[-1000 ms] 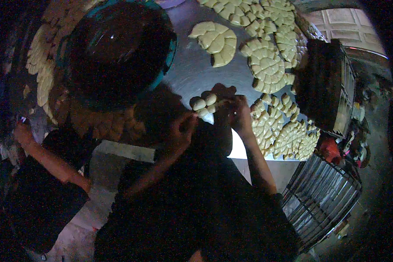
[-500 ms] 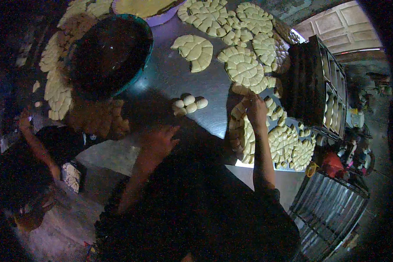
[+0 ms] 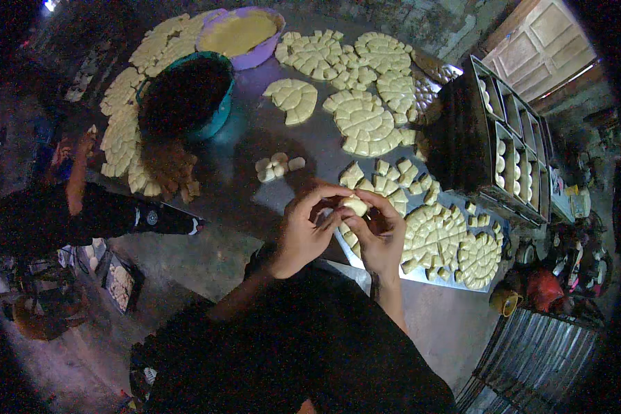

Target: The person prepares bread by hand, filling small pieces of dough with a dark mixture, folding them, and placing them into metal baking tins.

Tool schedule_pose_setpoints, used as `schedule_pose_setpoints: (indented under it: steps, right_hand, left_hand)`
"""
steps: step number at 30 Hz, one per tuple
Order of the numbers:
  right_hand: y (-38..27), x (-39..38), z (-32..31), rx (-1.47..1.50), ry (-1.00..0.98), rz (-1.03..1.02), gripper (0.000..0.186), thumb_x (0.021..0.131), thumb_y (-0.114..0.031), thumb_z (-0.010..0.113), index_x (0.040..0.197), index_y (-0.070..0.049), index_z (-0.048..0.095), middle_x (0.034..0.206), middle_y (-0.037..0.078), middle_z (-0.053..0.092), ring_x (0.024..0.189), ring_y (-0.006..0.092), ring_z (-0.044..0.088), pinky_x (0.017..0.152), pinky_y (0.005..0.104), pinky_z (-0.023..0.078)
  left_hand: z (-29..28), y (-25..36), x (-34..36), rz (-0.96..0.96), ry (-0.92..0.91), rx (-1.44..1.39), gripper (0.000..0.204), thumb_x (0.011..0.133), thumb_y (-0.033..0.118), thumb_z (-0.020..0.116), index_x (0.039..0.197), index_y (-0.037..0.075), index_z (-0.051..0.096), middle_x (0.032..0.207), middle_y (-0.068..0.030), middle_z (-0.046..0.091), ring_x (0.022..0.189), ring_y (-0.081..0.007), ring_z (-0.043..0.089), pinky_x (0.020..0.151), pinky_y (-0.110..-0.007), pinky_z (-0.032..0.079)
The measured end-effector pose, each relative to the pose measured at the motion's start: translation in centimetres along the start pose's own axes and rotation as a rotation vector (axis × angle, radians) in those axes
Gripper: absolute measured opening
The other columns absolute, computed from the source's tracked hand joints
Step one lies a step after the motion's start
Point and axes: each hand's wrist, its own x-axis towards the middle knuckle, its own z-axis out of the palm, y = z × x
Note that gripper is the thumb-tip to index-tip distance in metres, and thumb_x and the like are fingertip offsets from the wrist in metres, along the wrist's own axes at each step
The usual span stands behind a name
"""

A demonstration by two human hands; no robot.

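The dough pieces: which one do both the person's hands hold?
The small pale piece, held between the fingers of the left hand and right hand. The round balls and cut slabs lie on the table instead.

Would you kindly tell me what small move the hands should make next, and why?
Probably tuck and round off the dough piece: the left hand and right hand hold it between them, partly hiding its shape, while a small cluster of rounded dough balls sits just beyond on the metal table.
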Motion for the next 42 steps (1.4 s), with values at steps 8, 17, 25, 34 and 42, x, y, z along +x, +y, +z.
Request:
schedule_pose_setpoints:
  steps: [8,17,25,34,42]
  right_hand:
    - [-0.7,2.2,1.4,0.135,-0.019,-0.006,0.026,0.078,0.0,0.078,0.103,0.002,0.071,0.108,0.014,0.067,0.097,0.0213,0.064,0.086,0.0298,0.05]
    - [-2.1,7.1,13.4,0.221,-0.37,0.18,0.063,0.077,0.009,0.072,0.133,-0.003,0.047,0.116,0.01,0.063,0.104,0.0165,0.061,0.093,0.0311,0.049]
    - [-0.5,17.6,21.7,0.286,-0.437,0.375,0.093,0.083,-0.018,0.077,0.153,-0.007,0.018,0.116,0.017,0.063,0.091,0.0185,0.063,0.074,0.0261,0.052]
    - [9.0,42.1,27.9,-0.835,-0.63,-0.32,0.031,0.091,-0.005,0.062,0.122,-0.003,0.063,0.109,0.018,0.067,0.095,0.0264,0.068,0.082,0.0314,0.053]
    - [16.7,47.9,29.1,-1.162,-0.723,-0.076,0.055,0.104,-0.049,0.036,0.127,-0.006,0.061,0.109,0.019,0.067,0.102,0.0322,0.061,0.092,0.043,0.044]
  left_hand:
    - [-2.6,1.4,0.2,0.12,0.074,0.052,0.042,0.095,0.028,0.064,0.126,0.0,0.054,0.111,-0.0112,0.06,0.105,-0.0222,0.059,0.094,-0.035,0.046]
    - [-12.2,-3.4,5.9,0.806,-0.1,-0.06,0.069,0.083,0.05,0.071,0.128,0.003,0.048,0.112,-0.0136,0.06,0.102,-0.032,0.061,0.09,-0.044,0.05]
    - [-15.3,-11.2,12.1,0.401,0.332,-0.615,0.091,0.077,0.038,0.08,0.143,0.005,0.027,0.121,-0.0141,0.052,0.111,-0.029,0.055,0.097,-0.044,0.046]
    - [-20.5,-11.3,14.8,-0.156,0.483,-0.65,0.095,0.077,0.012,0.081,0.15,0.011,0.02,0.118,-0.0101,0.047,0.111,-0.0221,0.049,0.1,-0.041,0.042]
    - [-23.8,-9.3,14.2,-0.328,0.376,-0.707,0.064,0.084,0.0,0.069,0.14,0.009,0.04,0.094,-0.0042,0.051,0.091,-0.0155,0.052,0.086,-0.035,0.047]
